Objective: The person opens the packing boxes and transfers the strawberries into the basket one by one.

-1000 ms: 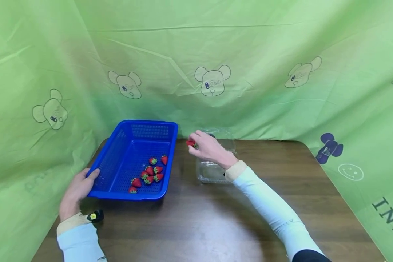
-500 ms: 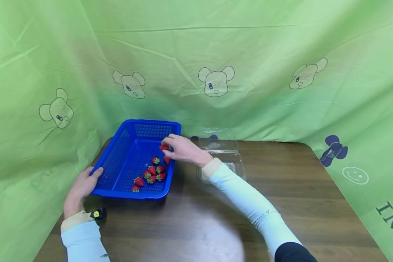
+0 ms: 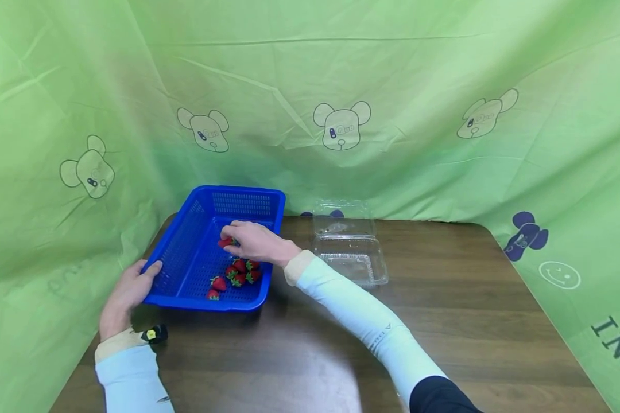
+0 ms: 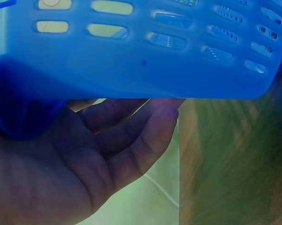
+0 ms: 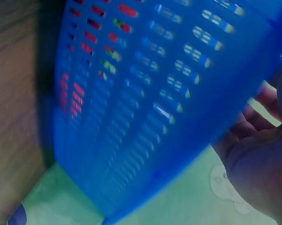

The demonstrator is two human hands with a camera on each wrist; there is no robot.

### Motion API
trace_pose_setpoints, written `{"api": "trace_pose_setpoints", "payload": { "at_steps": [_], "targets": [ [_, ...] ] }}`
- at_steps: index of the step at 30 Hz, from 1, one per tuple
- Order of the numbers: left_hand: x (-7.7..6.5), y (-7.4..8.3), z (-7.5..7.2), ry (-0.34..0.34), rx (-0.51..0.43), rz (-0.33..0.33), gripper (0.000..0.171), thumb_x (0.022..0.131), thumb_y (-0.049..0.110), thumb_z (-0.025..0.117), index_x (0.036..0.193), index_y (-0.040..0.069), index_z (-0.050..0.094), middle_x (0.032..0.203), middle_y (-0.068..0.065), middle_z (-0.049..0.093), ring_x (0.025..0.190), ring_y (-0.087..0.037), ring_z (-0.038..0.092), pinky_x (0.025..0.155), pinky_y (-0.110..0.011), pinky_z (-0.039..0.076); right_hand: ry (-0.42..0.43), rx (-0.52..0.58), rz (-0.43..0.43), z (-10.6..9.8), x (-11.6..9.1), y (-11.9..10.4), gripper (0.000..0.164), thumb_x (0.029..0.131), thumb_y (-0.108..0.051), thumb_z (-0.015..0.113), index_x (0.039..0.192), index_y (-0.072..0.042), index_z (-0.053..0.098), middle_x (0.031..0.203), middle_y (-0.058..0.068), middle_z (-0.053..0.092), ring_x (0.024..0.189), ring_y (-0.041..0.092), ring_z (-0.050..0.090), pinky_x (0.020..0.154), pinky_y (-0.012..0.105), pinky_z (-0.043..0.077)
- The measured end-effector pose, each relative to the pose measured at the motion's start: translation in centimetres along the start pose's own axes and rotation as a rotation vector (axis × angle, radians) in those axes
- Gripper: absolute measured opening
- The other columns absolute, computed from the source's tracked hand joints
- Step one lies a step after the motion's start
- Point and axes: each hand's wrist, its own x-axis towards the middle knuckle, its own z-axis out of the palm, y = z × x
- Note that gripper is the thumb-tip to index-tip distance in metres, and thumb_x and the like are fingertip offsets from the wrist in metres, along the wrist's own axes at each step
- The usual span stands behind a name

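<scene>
My left hand point(image 3: 129, 291) grips the near left rim of a blue slotted plastic basket point(image 3: 186, 255), thumb over the edge. In the left wrist view, the left hand's fingers point(image 4: 145, 140) curl under the basket's slotted wall point(image 4: 145, 75). My right hand point(image 3: 258, 243) reaches over the right rim and pinches a red strawberry point(image 3: 226, 243) inside the basket. Several other strawberries point(image 3: 236, 279) with green leaves lie on the basket floor at the near right. In the right wrist view, the basket wall point(image 5: 145, 136) hides the right hand's fingertips; its palm point(image 5: 258, 159) shows at the right.
A clear hinged plastic box point(image 3: 377, 269) stands right of the basket with its lid point(image 3: 343, 215) raised at the back. Both rest on a dark brown wooden table point(image 3: 444, 321). A green printed cloth point(image 3: 403, 178) hangs behind and along the sides.
My right hand has moved left with the strawberry, from in front of the clear box, over the basket's right rim, to inside the basket. The left hand keeps its grip on the rim.
</scene>
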Motion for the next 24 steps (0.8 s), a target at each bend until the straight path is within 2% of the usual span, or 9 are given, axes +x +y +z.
{"api": "trace_pose_setpoints", "payload": {
  "at_steps": [5,10,16,24],
  "targets": [
    [0.0,0.2,0.1,-0.005,0.024,-0.005,0.072,0.099,0.057,0.026,0.133,-0.004,0.041,0.115,-0.023,0.06,0.087,-0.017,0.059,0.078,-0.03,0.041,-0.072,0.032,0.023,1.2,1.1,-0.4,0.013,0.095,-0.031,0.059,0.102,-0.02,0.06,0.097,-0.007,0.06,0.082,0.005,0.054,0.074,0.018,0.047],
    [0.0,0.4,0.3,-0.013,0.024,-0.011,0.073,0.098,0.058,0.025,0.135,-0.004,0.039,0.119,-0.025,0.058,0.095,-0.024,0.058,0.08,-0.033,0.04,-0.136,0.014,0.023,2.9,1.5,-0.5,0.011,0.094,-0.027,0.06,0.1,-0.017,0.059,0.095,-0.005,0.061,0.084,0.008,0.056,0.079,0.023,0.049],
    [0.0,0.6,0.2,-0.014,0.033,-0.02,0.074,0.098,0.059,0.025,0.136,-0.004,0.039,0.12,-0.025,0.057,0.097,-0.027,0.058,0.079,-0.033,0.041,-0.195,0.023,0.025,4.3,2.0,-0.3,0.01,0.094,-0.027,0.061,0.098,-0.018,0.058,0.089,-0.007,0.06,0.08,0.009,0.055,0.075,0.02,0.047],
    [-0.1,0.8,-0.3,0.009,0.044,0.011,0.07,0.1,0.053,0.026,0.133,-0.008,0.04,0.112,-0.027,0.06,0.084,-0.017,0.06,0.074,-0.029,0.043,-0.263,0.036,0.079,4.3,2.5,-0.3,0.01,0.094,-0.029,0.06,0.094,-0.019,0.056,0.08,-0.007,0.059,0.071,0.01,0.055,0.063,0.018,0.043]
  ]
}}
